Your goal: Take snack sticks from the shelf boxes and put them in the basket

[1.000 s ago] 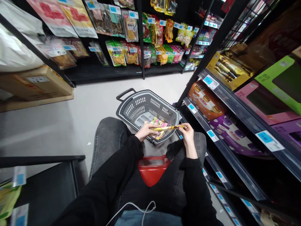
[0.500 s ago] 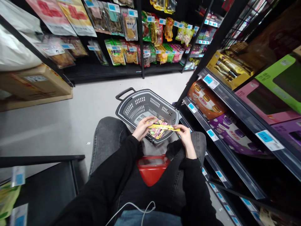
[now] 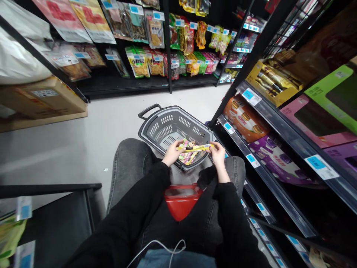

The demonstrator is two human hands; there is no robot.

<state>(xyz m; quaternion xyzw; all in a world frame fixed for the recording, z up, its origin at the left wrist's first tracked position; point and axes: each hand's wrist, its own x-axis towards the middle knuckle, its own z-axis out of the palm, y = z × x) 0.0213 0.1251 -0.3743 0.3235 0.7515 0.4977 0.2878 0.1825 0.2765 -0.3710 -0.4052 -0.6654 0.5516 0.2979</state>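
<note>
Curling over the lap, a thin white cord [image 3: 156,242] is closest. Past it, a red thing [image 3: 181,206] is between the two legs in gray jeans. Farther out, both hands are closed on one long, thin yellow packet [image 3: 195,148]. The left hand [image 3: 173,153] grips one end, and the right hand [image 3: 216,153] pinches the other end. The yellow packet is up over the near edge of a gray basket [image 3: 167,126], and it lies almost flat.

Inside the basket, a pile of little snack packs [image 3: 189,159], pink, green and yellow, is by the near edge. The basket sits on the pale floor [image 3: 111,100], and its black handle [image 3: 147,111] sticks out at the far left corner.

Along the right side, a shelf [image 3: 279,125] has a yellow box [image 3: 273,83] of shiny sticks near its far end. Under that, a purple box [image 3: 281,160] is next to an orange box [image 3: 245,119]. Far back, bright snack bags [image 3: 138,63] are on a black rack [image 3: 119,86].
</note>
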